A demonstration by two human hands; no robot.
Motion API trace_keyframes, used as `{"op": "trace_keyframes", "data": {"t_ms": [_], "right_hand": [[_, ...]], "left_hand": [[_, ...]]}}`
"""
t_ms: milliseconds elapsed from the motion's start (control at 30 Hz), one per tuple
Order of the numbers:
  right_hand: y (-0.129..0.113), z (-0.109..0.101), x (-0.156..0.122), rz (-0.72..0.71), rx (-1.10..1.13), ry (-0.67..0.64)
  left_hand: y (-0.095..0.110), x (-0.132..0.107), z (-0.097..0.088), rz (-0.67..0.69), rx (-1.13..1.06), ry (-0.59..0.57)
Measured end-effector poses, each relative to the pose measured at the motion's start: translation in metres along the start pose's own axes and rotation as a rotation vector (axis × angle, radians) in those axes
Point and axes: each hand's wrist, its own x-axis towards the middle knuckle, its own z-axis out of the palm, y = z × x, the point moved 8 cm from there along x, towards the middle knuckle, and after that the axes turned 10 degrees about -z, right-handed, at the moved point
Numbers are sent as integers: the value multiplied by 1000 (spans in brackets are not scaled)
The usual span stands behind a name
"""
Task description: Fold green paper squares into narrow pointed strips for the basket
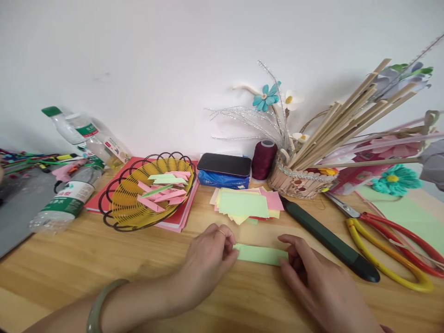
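One wooden desk carries a yellow woven basket. The left hand, curled fairly tight, and the right hand, more loosely curled, are just in front of a stack of paper slips, gripping opposite ends of a green paper strip.

Head-worn view, facing forward and down

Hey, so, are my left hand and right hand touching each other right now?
Apart. The head view shows a plain gap between your left hand and right hand, with the green paper strip visible across it.
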Motion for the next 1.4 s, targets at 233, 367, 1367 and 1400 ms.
{"op": "trace_keyframes", "data": {"t_ms": [233, 367, 1367, 1400], "right_hand": [[6, 1, -2, 55, 140, -109], [11, 5, -1, 115, 172, -146], [18, 15, -6, 184, 111, -145], [19, 16, -6, 197, 114, -164]], "left_hand": [[-5, 1, -3, -72, -138, -72], [-7, 3, -2, -108, -159, -81], [9, -1, -7, 135, -46, 16], [10, -1, -7, 147, -39, 25]]}}
